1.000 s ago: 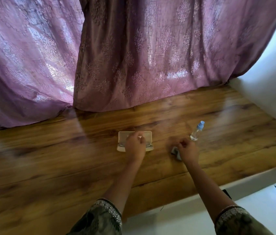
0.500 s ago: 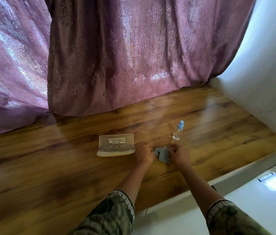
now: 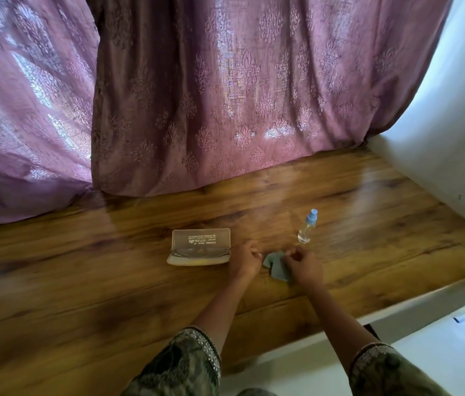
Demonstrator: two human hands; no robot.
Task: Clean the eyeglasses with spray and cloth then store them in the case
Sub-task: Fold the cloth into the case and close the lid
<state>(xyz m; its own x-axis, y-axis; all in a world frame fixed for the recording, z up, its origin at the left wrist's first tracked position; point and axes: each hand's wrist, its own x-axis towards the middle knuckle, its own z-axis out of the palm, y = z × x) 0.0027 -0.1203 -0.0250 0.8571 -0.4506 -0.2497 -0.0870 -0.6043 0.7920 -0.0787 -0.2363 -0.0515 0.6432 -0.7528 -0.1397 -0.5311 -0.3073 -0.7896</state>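
A grey-blue cloth [image 3: 276,268] lies crumpled on the wooden table [image 3: 111,281], between my two hands. My right hand [image 3: 302,264] rests on its right side and pinches it. My left hand [image 3: 244,262] is curled at the cloth's left corner, fingertips touching its edge. Left of my left hand stands the eyeglass case [image 3: 200,247], its clear lid tilted up. Whatever is inside shows only faintly through the lid, so I cannot make out the glasses. The small clear spray bottle [image 3: 307,227] with a blue cap stands upright behind my right hand.
Purple patterned curtains [image 3: 225,95] hang along the table's far edge and touch the wood. A white wall [image 3: 454,124] bounds the table on the right. The table's near edge runs just below my forearms.
My left hand left the case and came right to the cloth, where it joined my right hand. The case lid now stands uncovered. The camera view shifted slightly.
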